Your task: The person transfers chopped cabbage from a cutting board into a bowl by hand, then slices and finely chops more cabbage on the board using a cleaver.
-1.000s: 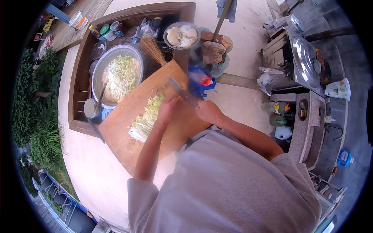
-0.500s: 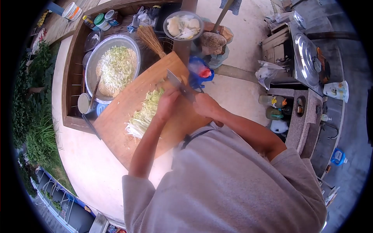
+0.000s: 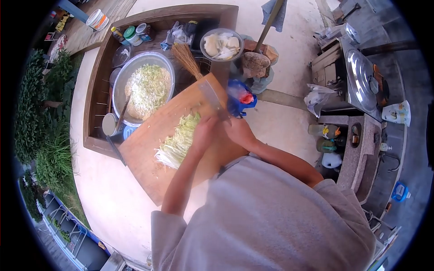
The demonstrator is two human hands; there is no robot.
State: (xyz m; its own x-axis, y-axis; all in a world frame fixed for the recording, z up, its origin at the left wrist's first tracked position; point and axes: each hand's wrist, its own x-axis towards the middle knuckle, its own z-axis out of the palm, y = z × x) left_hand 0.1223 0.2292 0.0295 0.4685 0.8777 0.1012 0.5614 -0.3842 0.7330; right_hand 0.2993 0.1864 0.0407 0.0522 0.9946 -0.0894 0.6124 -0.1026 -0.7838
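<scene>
A wooden cutting board (image 3: 144,135) lies at a slant in front of me, with a long pile of shredded cabbage (image 3: 178,142) on it. My right hand (image 3: 238,132) is closed around the handle end of a cleaver (image 3: 209,94). The wide blade points away from me over the board's far right corner. Close beside it, my left hand (image 3: 205,131) has its fingers curled at the cleaver's near end, right of the cabbage. Whatever those fingers hold is hidden. Behind the board stands a large metal basin (image 3: 118,83) of chopped cabbage and white powder, a stick-like handle leaning in it.
A straw whisk broom (image 3: 186,58) touches the board's far edge. A bowl of pale pieces (image 3: 202,45) sits at the wooden frame's corner, near stacked stones (image 3: 256,64) and a blue plastic bag (image 3: 236,106). A stone sink (image 3: 357,158) is on the right.
The cleaver blade now lies flatter and further over the board's far corner. Both hands stay close together at its near end. The whole view has shifted slightly.
</scene>
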